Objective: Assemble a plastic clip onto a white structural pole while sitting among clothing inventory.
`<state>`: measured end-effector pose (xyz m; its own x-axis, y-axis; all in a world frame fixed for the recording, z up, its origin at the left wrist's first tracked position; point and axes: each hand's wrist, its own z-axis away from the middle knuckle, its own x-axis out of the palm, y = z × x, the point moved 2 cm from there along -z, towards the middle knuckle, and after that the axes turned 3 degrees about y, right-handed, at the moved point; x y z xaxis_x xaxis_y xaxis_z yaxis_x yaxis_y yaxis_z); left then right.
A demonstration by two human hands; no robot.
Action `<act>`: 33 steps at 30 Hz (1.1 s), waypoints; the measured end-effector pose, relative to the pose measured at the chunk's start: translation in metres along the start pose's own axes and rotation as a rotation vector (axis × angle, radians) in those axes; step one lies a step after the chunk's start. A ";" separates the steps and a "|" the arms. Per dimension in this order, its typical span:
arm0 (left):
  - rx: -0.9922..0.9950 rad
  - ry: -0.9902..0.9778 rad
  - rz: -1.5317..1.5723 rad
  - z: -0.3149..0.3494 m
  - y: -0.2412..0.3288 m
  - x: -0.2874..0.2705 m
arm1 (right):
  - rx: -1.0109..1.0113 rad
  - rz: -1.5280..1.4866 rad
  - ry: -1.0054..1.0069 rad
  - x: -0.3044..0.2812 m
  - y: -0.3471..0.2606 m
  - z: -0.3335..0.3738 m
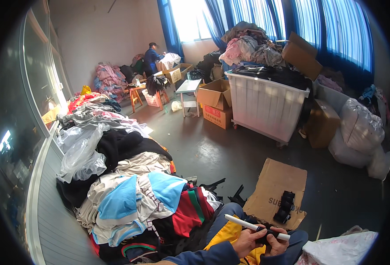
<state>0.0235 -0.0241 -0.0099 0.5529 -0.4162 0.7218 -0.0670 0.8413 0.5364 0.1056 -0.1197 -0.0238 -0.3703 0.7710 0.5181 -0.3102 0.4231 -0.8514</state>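
A slim white rod [239,221] slants across my lap, with a dark piece [263,236] about its middle. My left hand [248,243] is closed round the rod beside the dark piece. Close by, my right hand [276,244] is closed too, its thumb and fingers on the dark piece near the rod's right end. Whether the dark piece is wrapped round the rod or only held against it, I cannot tell. Yellow cloth [225,235] lies over my legs beneath the hands. Just ahead, a flattened cardboard sheet [270,181] on the floor bears several black strap-like pieces [285,207].
A long heap of clothes [128,194] runs along the left wall. A white wheeled bin [265,104] stands ahead, near an open carton [217,95], a small table [188,86] and stuffed plastic bags [360,126]. A white sack [340,249] lies at my right. Far back, a person [152,58] stands by cartons.
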 end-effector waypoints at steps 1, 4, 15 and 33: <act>0.003 0.001 0.000 0.000 0.000 -0.002 | 0.000 -0.001 -0.003 0.001 -0.002 0.001; 0.010 0.049 0.044 -0.001 0.004 -0.003 | -0.012 -0.165 -0.050 0.000 -0.008 -0.003; -0.025 0.041 -0.030 0.001 -0.001 -0.002 | 0.053 -0.076 -0.042 0.011 -0.012 0.006; 0.099 0.014 -0.299 0.003 0.003 -0.004 | 0.062 -0.133 -0.014 0.005 -0.009 0.007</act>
<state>0.0191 -0.0211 -0.0098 0.5717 -0.6347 0.5199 0.0203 0.6444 0.7644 0.1005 -0.1227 -0.0128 -0.3344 0.7029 0.6277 -0.4111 0.4906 -0.7683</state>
